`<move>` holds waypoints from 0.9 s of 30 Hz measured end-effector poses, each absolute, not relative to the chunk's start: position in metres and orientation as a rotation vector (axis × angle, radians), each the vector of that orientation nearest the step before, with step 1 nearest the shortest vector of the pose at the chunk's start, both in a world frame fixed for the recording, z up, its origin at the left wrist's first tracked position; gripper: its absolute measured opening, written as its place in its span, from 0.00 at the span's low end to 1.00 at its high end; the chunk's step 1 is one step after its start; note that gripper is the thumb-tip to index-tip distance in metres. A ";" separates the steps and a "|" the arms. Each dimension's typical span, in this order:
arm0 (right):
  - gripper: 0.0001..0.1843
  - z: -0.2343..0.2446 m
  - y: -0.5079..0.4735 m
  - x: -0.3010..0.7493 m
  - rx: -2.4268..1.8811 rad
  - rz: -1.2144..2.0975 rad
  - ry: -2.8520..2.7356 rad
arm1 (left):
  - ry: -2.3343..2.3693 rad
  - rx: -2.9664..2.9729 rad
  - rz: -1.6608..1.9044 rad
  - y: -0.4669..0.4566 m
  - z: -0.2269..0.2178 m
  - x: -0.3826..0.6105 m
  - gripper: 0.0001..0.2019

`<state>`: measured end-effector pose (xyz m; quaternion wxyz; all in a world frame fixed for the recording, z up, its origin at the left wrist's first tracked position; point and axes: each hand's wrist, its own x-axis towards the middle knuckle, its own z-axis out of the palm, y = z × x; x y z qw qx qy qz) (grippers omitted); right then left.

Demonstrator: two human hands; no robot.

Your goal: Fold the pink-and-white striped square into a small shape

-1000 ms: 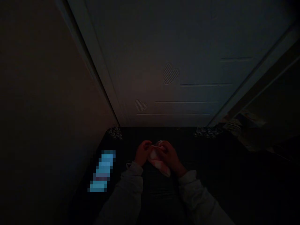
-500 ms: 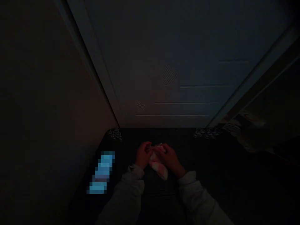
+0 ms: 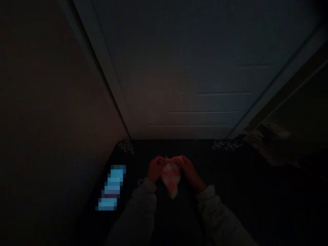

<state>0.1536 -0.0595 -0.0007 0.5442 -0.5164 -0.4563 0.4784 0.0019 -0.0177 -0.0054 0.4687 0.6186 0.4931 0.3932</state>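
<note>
In dim light, a soft pink-and-white cloth (image 3: 171, 176) hangs between my hands over the dark tabletop. It is wide at the top and narrows to a rounded lower end. My left hand (image 3: 155, 169) is closed on its upper left corner, where a small pale bit (image 3: 166, 159) sticks up by the fingers. On the upper right edge, my right hand (image 3: 189, 171) pinches the cloth. Darkness hides most of the fingertips and the exact kind of cloth.
A lit, blurred-out phone-like screen (image 3: 112, 188) lies left of my left arm. Clusters of shiny rings sit at the table's back left (image 3: 125, 146) and back right (image 3: 227, 145). Behind stands a pale panel (image 3: 153, 85) with striped hearts. Crumpled items (image 3: 266, 136) lie at right.
The cloth has been spread wider, and its lower end has swung left to hang straighter. My right hand has moved slightly right along the top edge.
</note>
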 end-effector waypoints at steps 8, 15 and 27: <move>0.09 0.007 -0.062 0.158 -1.245 1.162 -1.136 | 0.951 1.236 0.862 -0.013 -0.003 -0.010 0.11; 0.06 0.002 -0.061 0.156 -1.311 1.020 -1.278 | 0.979 1.252 0.894 -0.014 -0.004 -0.007 0.09; 0.08 0.007 -0.064 0.152 -1.341 0.861 -1.281 | 0.861 1.155 0.903 -0.014 -0.001 -0.005 0.14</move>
